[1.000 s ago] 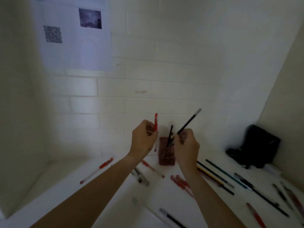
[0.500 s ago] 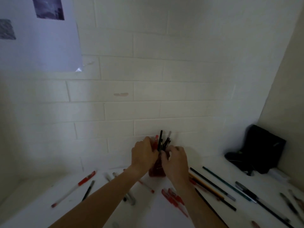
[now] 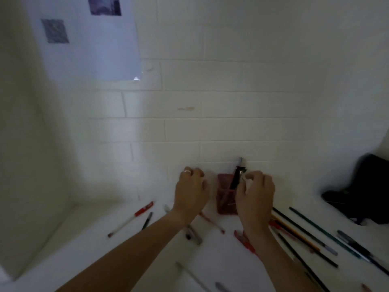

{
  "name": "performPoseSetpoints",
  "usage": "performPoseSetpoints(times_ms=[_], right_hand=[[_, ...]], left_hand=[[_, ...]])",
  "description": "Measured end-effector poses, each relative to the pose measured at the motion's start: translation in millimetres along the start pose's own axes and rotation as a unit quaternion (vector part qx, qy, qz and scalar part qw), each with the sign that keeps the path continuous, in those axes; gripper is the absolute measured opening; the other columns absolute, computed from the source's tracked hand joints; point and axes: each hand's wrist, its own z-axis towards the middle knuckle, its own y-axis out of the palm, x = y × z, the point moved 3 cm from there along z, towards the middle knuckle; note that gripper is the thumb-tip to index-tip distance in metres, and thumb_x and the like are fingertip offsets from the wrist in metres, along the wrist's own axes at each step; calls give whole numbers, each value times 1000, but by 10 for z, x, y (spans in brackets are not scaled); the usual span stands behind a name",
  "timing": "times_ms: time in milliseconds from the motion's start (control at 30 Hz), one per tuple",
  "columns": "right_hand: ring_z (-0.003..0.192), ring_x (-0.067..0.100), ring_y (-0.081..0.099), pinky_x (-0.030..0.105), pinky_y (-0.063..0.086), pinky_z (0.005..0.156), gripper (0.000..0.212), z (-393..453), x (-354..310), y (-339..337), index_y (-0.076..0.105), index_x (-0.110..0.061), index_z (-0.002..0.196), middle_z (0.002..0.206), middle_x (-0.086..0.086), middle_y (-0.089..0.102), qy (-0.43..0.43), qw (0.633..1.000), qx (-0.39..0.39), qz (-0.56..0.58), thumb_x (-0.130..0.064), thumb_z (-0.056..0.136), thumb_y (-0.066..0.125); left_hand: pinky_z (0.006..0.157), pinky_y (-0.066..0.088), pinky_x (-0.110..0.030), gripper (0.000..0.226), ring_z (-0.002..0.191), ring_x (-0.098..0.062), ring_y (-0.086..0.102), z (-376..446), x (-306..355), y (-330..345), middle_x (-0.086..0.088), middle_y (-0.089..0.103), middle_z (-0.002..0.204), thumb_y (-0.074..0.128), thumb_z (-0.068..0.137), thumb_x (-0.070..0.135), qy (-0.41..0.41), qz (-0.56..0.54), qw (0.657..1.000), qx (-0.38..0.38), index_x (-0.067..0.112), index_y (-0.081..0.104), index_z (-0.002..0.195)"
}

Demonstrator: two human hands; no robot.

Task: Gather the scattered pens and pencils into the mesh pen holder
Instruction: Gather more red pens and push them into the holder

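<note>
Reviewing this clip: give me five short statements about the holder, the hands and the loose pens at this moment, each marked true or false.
1. The red mesh pen holder stands upright between the two hands. True.
2. The holder is empty. False: dark pens stick out of its top.
3. The left hand grips a red pen. False: nothing shows in it.
4. A red-capped pen lies on the white surface left of the left hand. True.
5. No pencils remain right of the right hand. False: several long pencils lie there.
</note>
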Motion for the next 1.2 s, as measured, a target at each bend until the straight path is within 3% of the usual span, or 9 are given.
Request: performPoseSetpoints(times_ms=[67,133,233,333,467,600,900,1067,1200], right_hand=[[85,22,51,30,43,69,7,-183,-209,-49,59,-10,93,92,6,56,-75,996,-36,22,-9,87,62],[81,16,54,24,44,69,3,-433,-364,99,62,-15,92,90,-2,56,-109,975,-181,72,-13,90,62],[109,18,56,26,46,89,27,-828,-506,440,63,-20,117,115,-3,60,-109,925,-362,47,-35,94,57],[133,22,43,32,37,108,43,-1080,-655,655,59,-17,127,145,0,50,-64,907,-415,0,-44,93,58],[123,24,51,32,46,97,32,-1222,-898,743,59,-16,115,130,6,57,-23,922,-386,-34,-33,89,66],[105,25,62,31,53,85,27,-1255,-1018,810,61,-11,111,116,9,64,64,900,-428,-57,-25,89,67],[101,29,68,34,57,82,30,-1049,-1013,592,62,-10,117,112,13,70,113,903,-413,-40,-26,92,59],[67,14,62,6,44,51,14,-383,-821,19,62,-4,98,85,4,67,139,936,-277,170,-16,98,55],[67,2,60,10,42,57,9,88,-559,-302,59,-13,91,74,-9,64,119,969,-104,191,-20,96,59]], left_hand=[[86,50,-37,37,111,-28,54,-153,-383,-214,-10,54,120,51,92,31,-46,115,992,-39,13,58,124],[92,49,-39,56,119,-31,51,-328,-832,-376,-13,52,130,48,91,49,-97,225,965,-94,13,52,134],[106,43,-43,93,132,-33,43,-557,-1314,-548,-14,47,141,36,73,83,-180,249,924,-227,24,43,146],[110,38,-42,89,134,-33,38,-706,-1405,-661,-15,44,141,51,79,72,-178,226,910,-298,23,33,152],[81,41,-27,33,106,-25,56,-799,-1313,-760,-6,53,108,63,89,37,-170,197,928,-266,12,47,104],[67,41,-26,30,83,-20,54,-800,-1247,-812,0,50,80,68,85,27,-220,153,928,-259,15,42,76],[67,48,-29,26,79,-25,63,-744,-911,-794,-4,56,76,54,90,14,-198,111,950,-214,13,41,68],[67,43,-24,13,91,-25,66,-356,-441,-756,-8,68,95,57,96,18,-131,-83,984,-87,6,62,100],[56,44,-6,8,66,0,55,42,70,-746,8,61,80,62,96,14,-73,-231,969,44,9,59,101]])
